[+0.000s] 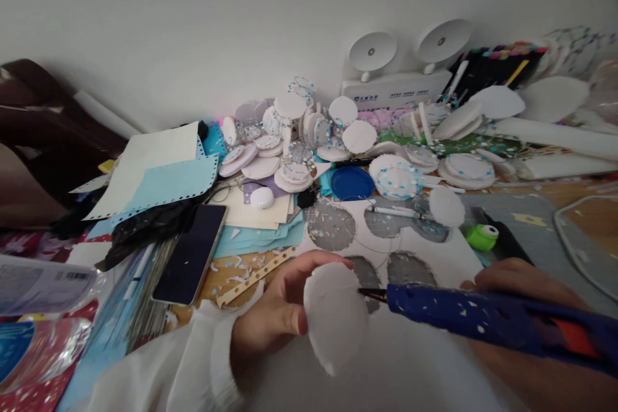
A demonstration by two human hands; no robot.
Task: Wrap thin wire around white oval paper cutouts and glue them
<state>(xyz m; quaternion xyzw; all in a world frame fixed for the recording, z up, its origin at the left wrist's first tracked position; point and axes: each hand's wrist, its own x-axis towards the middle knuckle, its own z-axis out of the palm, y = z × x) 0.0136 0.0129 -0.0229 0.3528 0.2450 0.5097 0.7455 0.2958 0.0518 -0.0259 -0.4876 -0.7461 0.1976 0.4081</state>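
Observation:
My left hand (277, 309) pinches a white foam disc (334, 315) by its left edge, fingers behind and thumb at the side. The disc stands tilted on edge, its flat face toward me. A blue glue gun (449, 312) with an orange-red trigger comes in from the right, and its dark nozzle points at the disc's right edge; whether it touches cannot be made out. My right hand (526, 283) is closed round the gun, partly hidden behind its body. Below the disc, a white sheet (371, 238) with round holes cut out lies on the table.
White discs with blue-dotted rims (294, 174) crowd the table's back. At left lie a phone (190, 254), paper sheets (159, 174) and a black bag (147, 225). A blue lid (352, 183), a green toy-like item (481, 237) and a two-headed lamp (396, 87) stand farther off.

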